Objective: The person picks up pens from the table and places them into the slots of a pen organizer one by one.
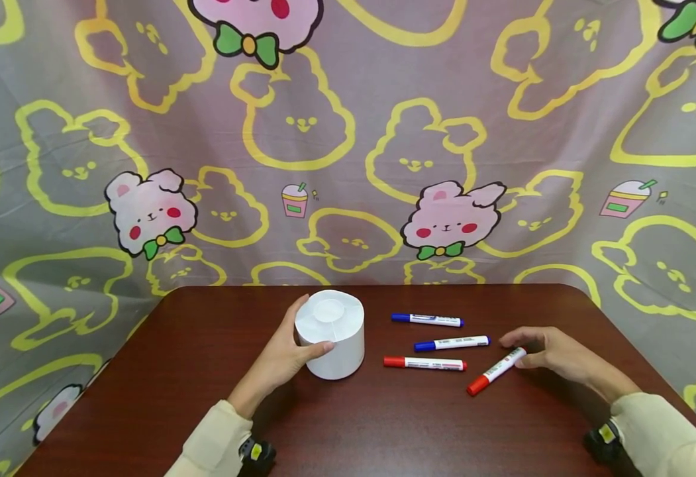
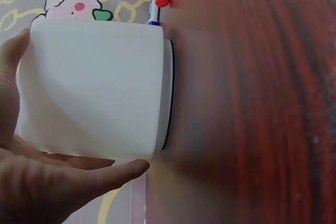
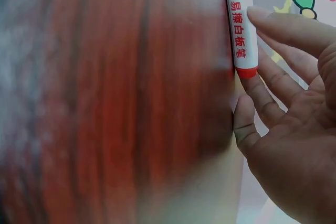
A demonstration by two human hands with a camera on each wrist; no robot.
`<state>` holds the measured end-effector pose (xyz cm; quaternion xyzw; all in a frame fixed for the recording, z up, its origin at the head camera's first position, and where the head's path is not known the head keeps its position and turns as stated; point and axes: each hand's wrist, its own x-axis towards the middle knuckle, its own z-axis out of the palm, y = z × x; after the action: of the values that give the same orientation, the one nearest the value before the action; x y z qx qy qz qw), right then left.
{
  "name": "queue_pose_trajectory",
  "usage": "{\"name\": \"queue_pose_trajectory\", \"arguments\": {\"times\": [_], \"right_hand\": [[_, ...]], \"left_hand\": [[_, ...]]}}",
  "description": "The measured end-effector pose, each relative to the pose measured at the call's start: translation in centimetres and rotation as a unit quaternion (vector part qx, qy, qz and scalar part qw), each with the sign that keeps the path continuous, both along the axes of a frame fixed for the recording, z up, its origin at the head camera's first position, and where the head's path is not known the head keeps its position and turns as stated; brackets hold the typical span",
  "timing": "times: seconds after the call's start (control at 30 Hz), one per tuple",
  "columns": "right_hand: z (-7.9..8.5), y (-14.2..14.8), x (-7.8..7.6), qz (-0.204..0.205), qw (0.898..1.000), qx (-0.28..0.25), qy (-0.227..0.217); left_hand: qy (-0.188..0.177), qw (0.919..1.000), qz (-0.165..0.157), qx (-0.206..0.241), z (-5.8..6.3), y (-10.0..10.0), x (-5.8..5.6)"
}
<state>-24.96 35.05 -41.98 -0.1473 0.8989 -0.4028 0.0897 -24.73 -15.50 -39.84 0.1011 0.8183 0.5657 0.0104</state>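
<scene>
Nearest, toward the front edge of the surface: left sleeve and right sleeve, both pale, each with a dark wrist device at the cuff. Right half of surface, in from the right edge: the angled red marker, white barrel, red cap pointing toward the front-left corner. Right hand pinches its rear end, thumb against the near side of the barrel, other fingers bent behind it, gap no wider than the barrel; right wrist view shows red lettering and a red end plug. Cannot tell whether the cap end touches the surface. Next, near mid-surface, level red marker, lying roughly parallel to the far edge, cap toward the left edge. Left hand grips the white round container, fingers spread wide to its width, thumb across the near rim, other fingers around the left side. Container upright, slightly left of centre, in the far half of the surface; left wrist view shows a narrower base with dark edging. Right of it, nearer blue marker, then farther blue marker closest to the far edge, both caps toward the left edge. Beyond the far edge: grey cloth printed with yellow outlines and pink bunny heads.
</scene>
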Motion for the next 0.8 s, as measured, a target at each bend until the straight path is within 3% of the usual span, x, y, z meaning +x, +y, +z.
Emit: {"name": "queue_pose_trajectory", "arguments": {"times": [0.4,0.8], "right_hand": [[-1.0,0.3,-0.4,0.045,0.994,0.007,0.103],[-1.1,0.3,-0.2,0.048,0.995,0.004,0.092]], "left_hand": [[0.006,0.9997,-0.006,0.021,0.2,0.2,0.0],[-0.004,0.9997,0.000,0.022,0.2,0.0,0.2]]}}
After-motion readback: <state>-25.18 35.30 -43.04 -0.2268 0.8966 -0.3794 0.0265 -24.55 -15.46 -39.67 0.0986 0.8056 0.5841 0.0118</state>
